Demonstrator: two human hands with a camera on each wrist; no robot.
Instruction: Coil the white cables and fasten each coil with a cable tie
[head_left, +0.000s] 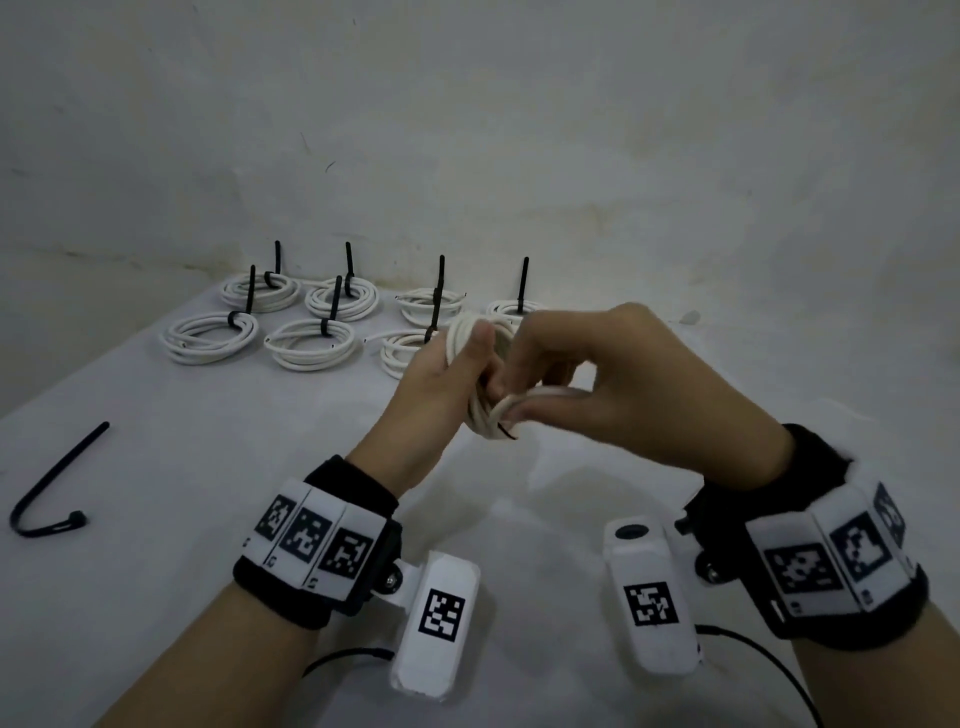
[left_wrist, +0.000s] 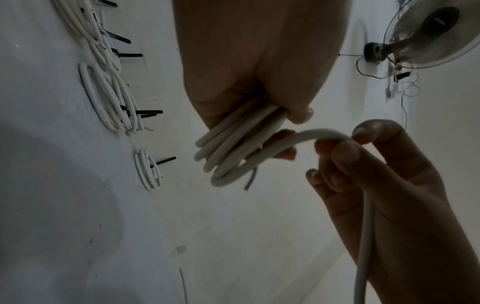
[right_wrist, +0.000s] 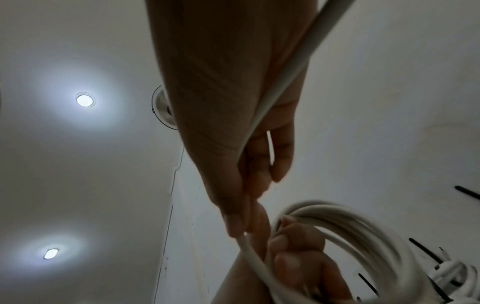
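Observation:
My left hand (head_left: 457, 364) grips a partly wound coil of white cable (head_left: 485, 410) above the table's middle; in the left wrist view its loops (left_wrist: 228, 148) hang from the curled fingers. My right hand (head_left: 561, 379) pinches the free strand (left_wrist: 322, 133) between thumb and fingers, right beside the coil. That strand runs down along the right palm (right_wrist: 291, 67) toward the wrist. A loose black cable tie (head_left: 52, 483) lies on the table at the left, apart from both hands.
Several tied white coils (head_left: 311, 322) with upright black tie tails stand in two rows at the table's far side. The white table (head_left: 208, 545) ends at a wall behind them. A fan (left_wrist: 431, 35) hangs on the wall.

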